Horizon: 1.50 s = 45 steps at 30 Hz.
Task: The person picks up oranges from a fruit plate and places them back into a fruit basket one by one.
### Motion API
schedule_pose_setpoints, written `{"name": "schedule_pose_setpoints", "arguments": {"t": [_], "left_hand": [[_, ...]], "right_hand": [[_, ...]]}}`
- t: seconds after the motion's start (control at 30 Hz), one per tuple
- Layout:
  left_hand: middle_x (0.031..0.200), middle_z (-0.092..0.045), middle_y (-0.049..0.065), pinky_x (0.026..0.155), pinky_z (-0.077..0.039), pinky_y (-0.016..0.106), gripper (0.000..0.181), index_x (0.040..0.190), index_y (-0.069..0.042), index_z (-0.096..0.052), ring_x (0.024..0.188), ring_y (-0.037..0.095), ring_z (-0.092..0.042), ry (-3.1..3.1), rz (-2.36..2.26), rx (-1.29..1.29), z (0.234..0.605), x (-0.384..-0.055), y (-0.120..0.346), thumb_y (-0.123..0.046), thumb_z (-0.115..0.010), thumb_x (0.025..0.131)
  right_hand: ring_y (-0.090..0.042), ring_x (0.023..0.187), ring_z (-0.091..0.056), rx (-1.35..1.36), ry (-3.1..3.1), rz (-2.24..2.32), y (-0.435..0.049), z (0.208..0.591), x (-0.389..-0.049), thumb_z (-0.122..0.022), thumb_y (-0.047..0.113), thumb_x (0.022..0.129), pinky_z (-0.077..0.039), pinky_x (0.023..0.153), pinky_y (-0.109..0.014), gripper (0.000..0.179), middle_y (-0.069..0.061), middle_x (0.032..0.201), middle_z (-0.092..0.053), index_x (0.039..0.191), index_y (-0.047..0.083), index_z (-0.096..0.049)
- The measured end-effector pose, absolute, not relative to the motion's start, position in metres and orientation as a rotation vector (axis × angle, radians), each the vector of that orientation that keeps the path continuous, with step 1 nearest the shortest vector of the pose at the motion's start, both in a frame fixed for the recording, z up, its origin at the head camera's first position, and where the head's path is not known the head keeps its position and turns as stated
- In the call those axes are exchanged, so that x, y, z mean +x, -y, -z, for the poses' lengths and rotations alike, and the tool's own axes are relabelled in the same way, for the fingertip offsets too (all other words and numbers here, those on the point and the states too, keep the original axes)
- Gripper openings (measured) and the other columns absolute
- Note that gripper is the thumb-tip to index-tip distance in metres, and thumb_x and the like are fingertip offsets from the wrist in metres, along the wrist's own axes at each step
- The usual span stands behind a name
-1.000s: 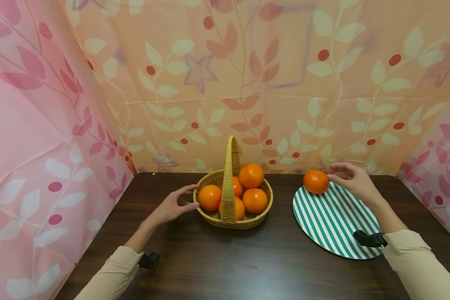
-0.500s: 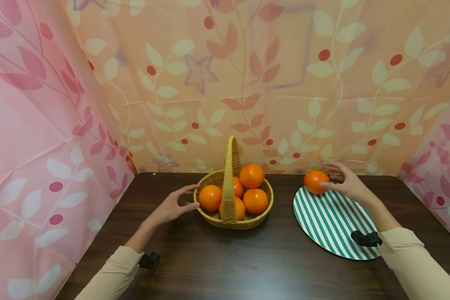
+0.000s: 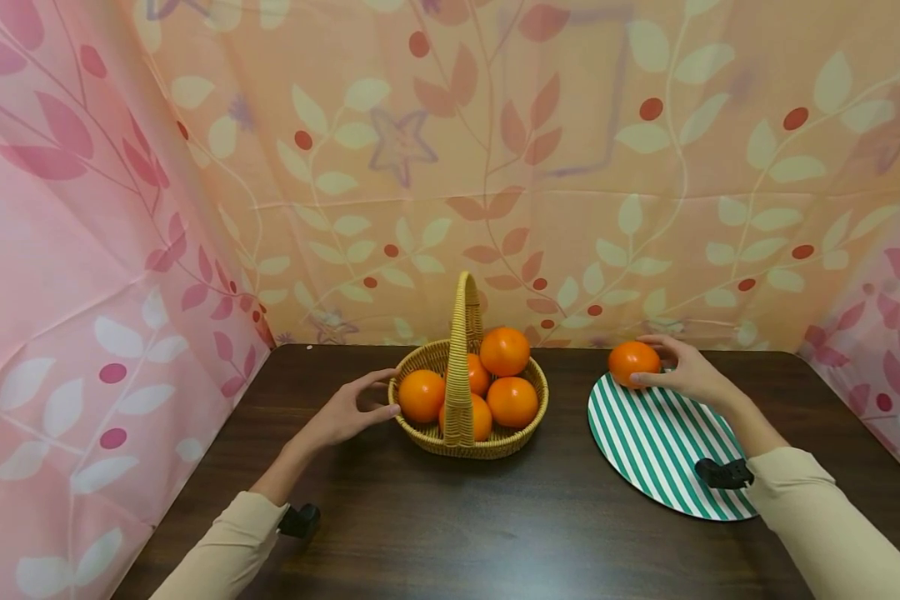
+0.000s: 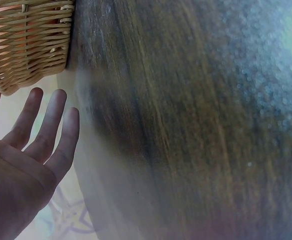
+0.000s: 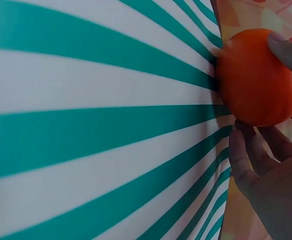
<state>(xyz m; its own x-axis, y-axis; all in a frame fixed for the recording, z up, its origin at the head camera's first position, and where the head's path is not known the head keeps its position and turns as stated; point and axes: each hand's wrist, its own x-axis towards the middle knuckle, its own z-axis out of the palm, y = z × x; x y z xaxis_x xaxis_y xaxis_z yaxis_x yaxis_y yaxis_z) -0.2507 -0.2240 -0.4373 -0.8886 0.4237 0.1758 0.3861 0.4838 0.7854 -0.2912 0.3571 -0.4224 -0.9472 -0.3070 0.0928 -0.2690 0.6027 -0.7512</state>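
Note:
A yellow wicker basket (image 3: 468, 450) with an arched handle holds several smooth oranges (image 3: 513, 402). At its left end my left hand (image 3: 345, 412) touches the rim with thumb and forefinger spread; the other fingers extend, apart from the weave, in the left wrist view. To the right lies a flat round mat (image 3: 667, 450) with green and white stripes. One orange (image 3: 633, 364) sits at its far left edge. My right hand (image 3: 686, 373) has its thumb on the near side of this fruit and its fingers around the far side. The right wrist view shows thumb and fingertips against its skin.
The dark wooden table (image 3: 480, 533) carries everything. Right behind its far edge hangs a floral curtain (image 3: 570, 208), and another pink one (image 3: 82, 333) closes the left side. Each wrist wears a black device, such as the one (image 3: 300, 521) on the left.
The right hand has moved left from beside the orange until thumb and fingers surround it. The orange has stayed about in place. Left hand and basket have not visibly moved.

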Motion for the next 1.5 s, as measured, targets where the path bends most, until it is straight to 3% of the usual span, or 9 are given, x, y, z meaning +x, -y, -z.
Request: {"name": "schedule_pose_setpoints", "arguments": {"t": [0.17,0.5,0.8,1.1,1.5], "left_hand": [[0.138,-0.056,0.019,0.089,-0.055,0.048,0.062,0.15,-0.011,-0.05,0.123,0.044,-0.054,-2.673,-1.393,0.723,0.437,-0.251,0.224,-0.024,-0.076,0.095],[0.139,-0.054,0.019,0.09,-0.054,0.047,0.062,0.15,-0.011,-0.05,0.121,0.044,-0.056,-2.647,-1.416,0.715,0.44,-0.251,0.225,-0.023,-0.075,0.095],[0.14,-0.054,0.018,0.09,-0.054,0.05,0.062,0.15,-0.011,-0.05,0.124,0.045,-0.053,-2.648,-1.428,0.725,0.439,-0.25,0.225,-0.023,-0.075,0.095],[0.14,-0.055,0.019,0.089,-0.054,0.049,0.062,0.15,-0.01,-0.049,0.121,0.045,-0.055,-2.637,-1.44,0.741,0.44,-0.251,0.225,-0.022,-0.075,0.095],[0.139,-0.055,0.02,0.09,-0.054,0.048,0.062,0.151,-0.011,-0.049,0.12,0.045,-0.056,-2.638,-1.429,0.728,0.44,-0.252,0.225,-0.023,-0.075,0.096]], "right_hand": [[-0.042,0.114,-0.057,-0.501,-2.787,1.288,-0.358,0.421,-0.29,-0.076,0.027,0.095,-0.049,0.084,-0.024,0.072,-0.028,0.14,-0.048,0.15,-0.002,-0.041],[-0.042,0.115,-0.056,-0.548,-2.777,1.387,-0.356,0.42,-0.288,-0.076,0.02,0.095,-0.049,0.082,-0.02,0.068,-0.026,0.139,-0.051,0.15,-0.002,-0.043],[-0.038,0.114,-0.058,-0.592,-2.79,1.432,-0.336,0.411,-0.284,-0.077,0.018,0.094,-0.05,0.084,-0.026,0.066,-0.021,0.139,-0.052,0.15,0.003,-0.045],[-0.042,0.12,-0.056,-0.641,-2.771,1.495,-0.32,0.404,-0.278,-0.075,0.015,0.095,-0.049,0.084,-0.019,0.065,-0.022,0.14,-0.051,0.15,0.001,-0.045],[-0.042,0.121,-0.055,-0.661,-2.761,1.523,-0.305,0.403,-0.273,-0.076,0.014,0.095,-0.049,0.085,-0.02,0.065,-0.02,0.143,-0.05,0.151,0.004,-0.044]]}}
